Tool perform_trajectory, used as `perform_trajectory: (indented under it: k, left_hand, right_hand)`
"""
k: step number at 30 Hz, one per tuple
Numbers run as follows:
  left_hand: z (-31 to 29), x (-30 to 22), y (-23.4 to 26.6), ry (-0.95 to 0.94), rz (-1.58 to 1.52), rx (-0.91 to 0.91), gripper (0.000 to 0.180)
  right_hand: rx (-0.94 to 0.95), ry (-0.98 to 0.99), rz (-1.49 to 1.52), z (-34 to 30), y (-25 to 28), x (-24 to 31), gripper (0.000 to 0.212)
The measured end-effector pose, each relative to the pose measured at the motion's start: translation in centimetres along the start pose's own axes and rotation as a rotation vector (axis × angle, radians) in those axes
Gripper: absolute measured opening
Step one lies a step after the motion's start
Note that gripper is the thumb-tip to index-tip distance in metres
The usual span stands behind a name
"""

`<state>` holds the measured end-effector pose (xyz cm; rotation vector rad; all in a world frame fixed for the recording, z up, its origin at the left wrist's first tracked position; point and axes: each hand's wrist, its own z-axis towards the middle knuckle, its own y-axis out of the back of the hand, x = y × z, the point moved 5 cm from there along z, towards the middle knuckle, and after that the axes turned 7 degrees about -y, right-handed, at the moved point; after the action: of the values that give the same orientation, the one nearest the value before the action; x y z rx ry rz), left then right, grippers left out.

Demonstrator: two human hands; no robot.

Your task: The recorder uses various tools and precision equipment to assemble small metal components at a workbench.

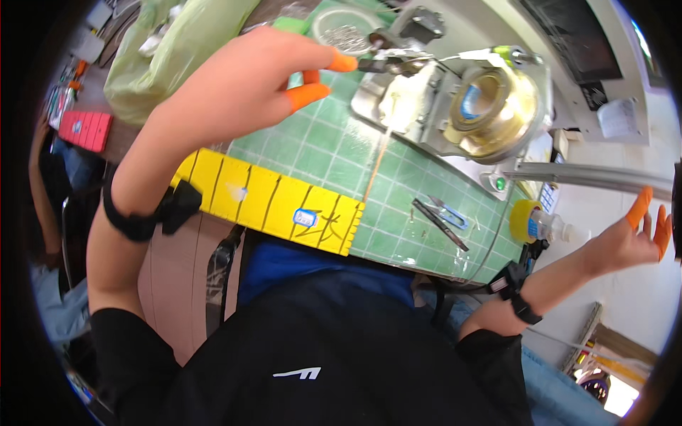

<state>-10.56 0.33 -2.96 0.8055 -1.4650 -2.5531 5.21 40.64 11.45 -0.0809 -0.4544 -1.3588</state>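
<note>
My left hand (273,82) is raised over the far side of the table, orange covers on its fingertips. Thumb and forefinger are apart, with nothing visible between them. Its forefinger tip is close to a dark part of a small bench machine (444,106); whether they touch I cannot tell. This machine carries a large reel of yellowish tape (486,106) and a brightly lit plate (403,103). Far out to the right, my right hand (629,238) is in the air with orange-covered fingers spread, holding nothing I can see. It is beyond a metal rail (590,174).
A yellow strip with black lines (263,202) lies along the near edge of the green gridded mat (320,153). Dark tweezers (440,224) and blue snips (449,211) lie nearby. Behind are a dish of small metal pieces (344,32) and a green bag (170,53). Another person's arm (42,184) shows at left.
</note>
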Motion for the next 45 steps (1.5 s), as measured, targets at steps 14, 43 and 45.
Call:
perform_trajectory:
  k: [14,43,45]
  left_hand:
    - [4.3,-13.3,5.1,-0.113,-0.097,-0.227,0.031]
    - [11.3,-20.8,2.0,-0.161,-0.739,-0.093,0.034]
    - [12.2,-20.7,1.4,-0.244,-0.787,-0.041,0.029]
  right_hand:
    - [-0.110,-0.414,0.354,1.5,3.1,-5.7,0.012]
    - [0.869,-0.488,1.037,-7.2,1.5,6.7,0.016]
    - [0.875,-0.450,1.042,-9.7,0.4,7.3,0.016]
